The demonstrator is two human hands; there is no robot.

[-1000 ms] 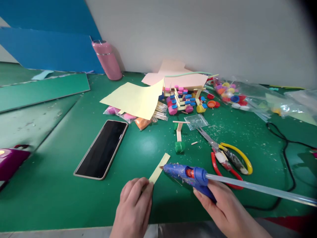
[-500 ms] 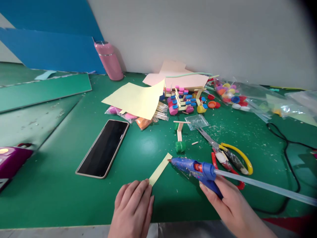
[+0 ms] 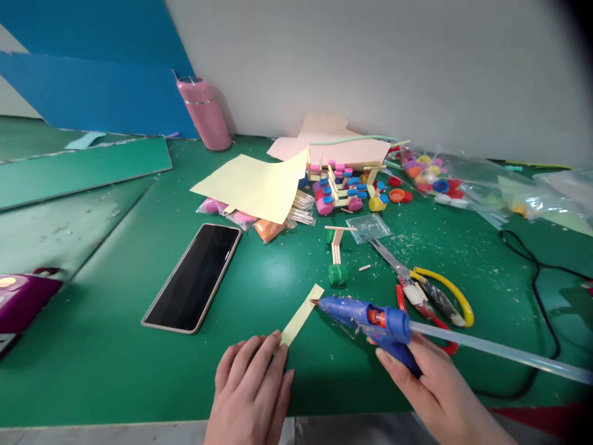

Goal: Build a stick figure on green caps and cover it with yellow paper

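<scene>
My left hand (image 3: pixel 252 386) lies over the lower end of a narrow pale yellow paper strip (image 3: pixel 301 316), its fingers close together and holding the strip on the green table. That covered end is hidden. My right hand (image 3: pixel 433 383) is wrapped round the handle of a blue hot glue gun (image 3: pixel 356 315), with a long translucent glue stick (image 3: pixel 491 349) coming out of its back. The nozzle is at the strip near its upper end; whether it touches, I cannot tell. Just beyond stands a small frame of wooden sticks (image 3: pixel 336 247) with a green bottle cap (image 3: pixel 338 274) at its near end.
A phone (image 3: pixel 193 278) lies to the left. Scissors (image 3: pixel 417 287) and a black cord (image 3: pixel 540 309) are at the right. Farther back are a yellow paper sheet (image 3: pixel 254 185), several stick-and-cap pieces (image 3: pixel 345 188), a bag of caps (image 3: pixel 428 173) and a pink bottle (image 3: pixel 204 114).
The glue gun's nozzle has shifted slightly left and down along the strip, while its back end has moved a little right. My left hand and the strip have moved only slightly.
</scene>
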